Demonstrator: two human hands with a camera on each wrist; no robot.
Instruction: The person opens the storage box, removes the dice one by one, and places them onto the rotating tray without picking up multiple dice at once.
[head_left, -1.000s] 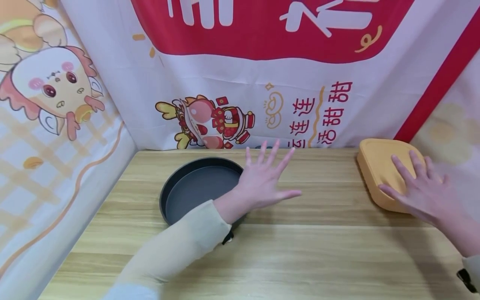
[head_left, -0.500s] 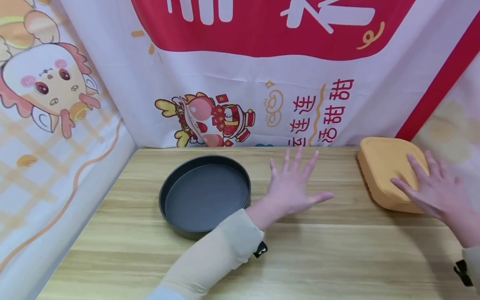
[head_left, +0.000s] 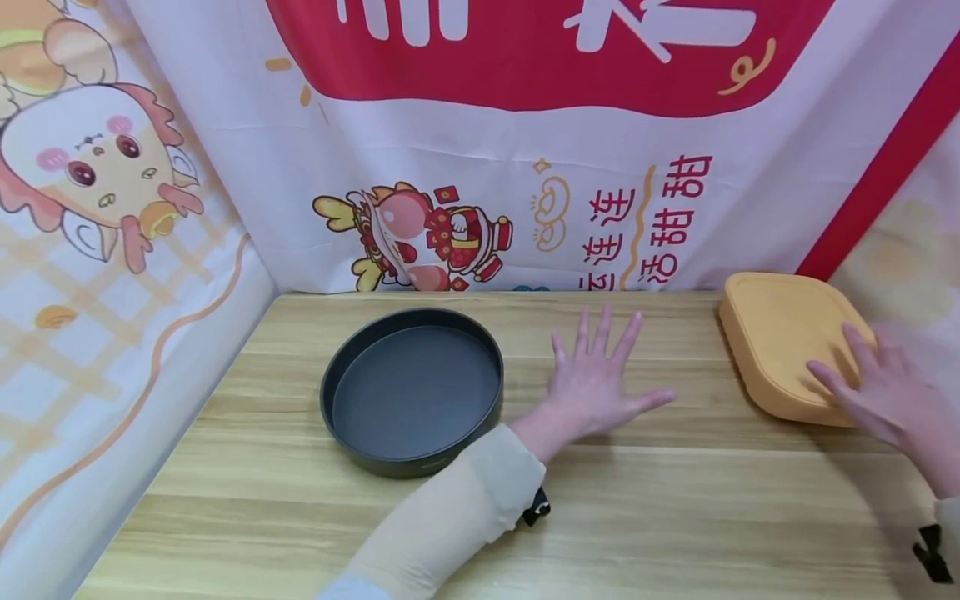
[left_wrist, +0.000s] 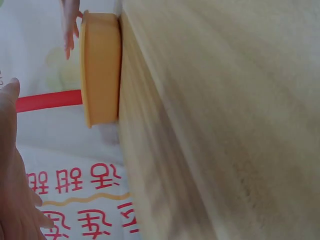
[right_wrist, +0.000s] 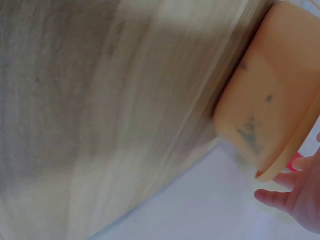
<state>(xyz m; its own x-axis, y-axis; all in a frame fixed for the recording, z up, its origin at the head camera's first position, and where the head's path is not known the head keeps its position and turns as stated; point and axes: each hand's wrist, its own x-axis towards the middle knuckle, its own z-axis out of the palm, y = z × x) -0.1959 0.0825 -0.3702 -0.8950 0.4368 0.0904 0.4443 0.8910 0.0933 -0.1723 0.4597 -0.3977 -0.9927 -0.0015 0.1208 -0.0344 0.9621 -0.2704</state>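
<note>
In the head view, a round black pan (head_left: 416, 392) with a low side wall sits on the table's left half. My left hand (head_left: 592, 387), fingers spread, hovers over the wood just right of the pan and holds nothing. At the far right stands a yellow-orange box (head_left: 787, 342) with rounded corners and a lid. Over the box's right edge is my right hand (head_left: 888, 392), its fingers apart and loosely bent. The right wrist view shows dark specks and shapes through the box wall (right_wrist: 270, 85), with fingers (right_wrist: 272, 199) right at the lid's rim.
The wooden table (head_left: 637, 525) meets a printed white cloth (head_left: 465, 142) at the back. Another patterned cloth (head_left: 97, 333) runs along the left side, and pale cloth hangs on the right behind the box. Small black pieces show at both cuffs.
My left hand has moved right, from beside the pan's right rim out over the wood, uncovering more of the pan. My right hand has shifted slightly right across the lid. Pan and box stay put.
</note>
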